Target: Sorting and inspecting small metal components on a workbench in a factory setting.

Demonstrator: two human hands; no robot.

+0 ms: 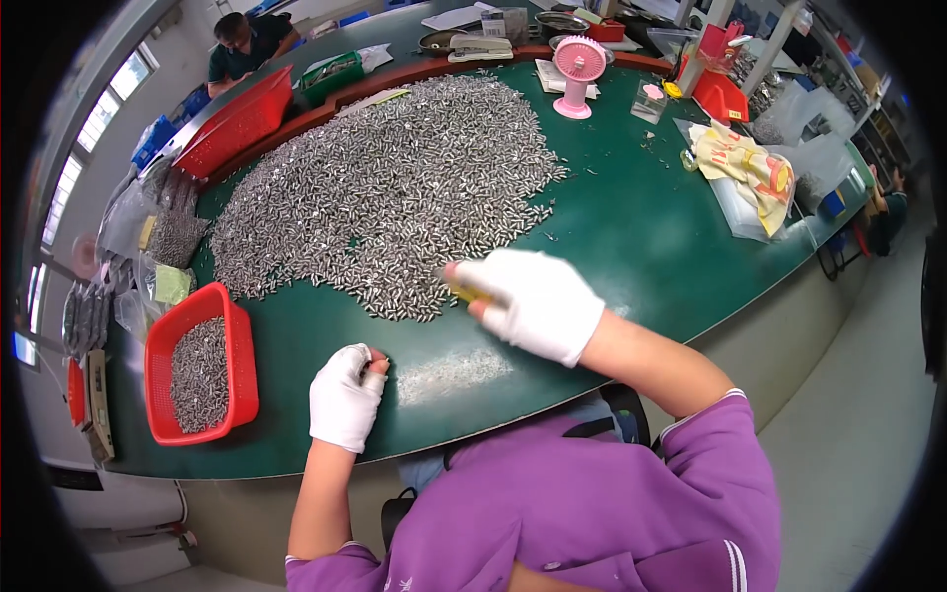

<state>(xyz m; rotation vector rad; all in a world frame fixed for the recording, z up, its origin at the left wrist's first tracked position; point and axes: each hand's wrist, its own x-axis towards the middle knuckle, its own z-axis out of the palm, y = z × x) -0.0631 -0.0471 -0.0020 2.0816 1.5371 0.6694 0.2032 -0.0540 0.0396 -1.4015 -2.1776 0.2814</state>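
A wide heap of small silvery metal pins (395,187) is spread over the green tabletop (631,197). At the heap's near right edge my right hand (543,306), in a white glove with bare fingertips, is closed on a small yellow object (470,293). Motion blur and the fingers hide its kind. My left hand (345,397), gloved the same way, rests near the table's front edge, its thumb and fingers pinched together; whatever lies between them is hidden. Left of it stands a red plastic basket (249,380) partly filled with similar metal pieces.
Beyond the heap are another red basket (237,123), a green bin (332,77) and a pink fan (578,74). A yellow patterned cloth (745,168) lies at the right, near a clear box (648,102). Bagged parts (176,232) crowd the left edge. Another person (247,44) sits across.
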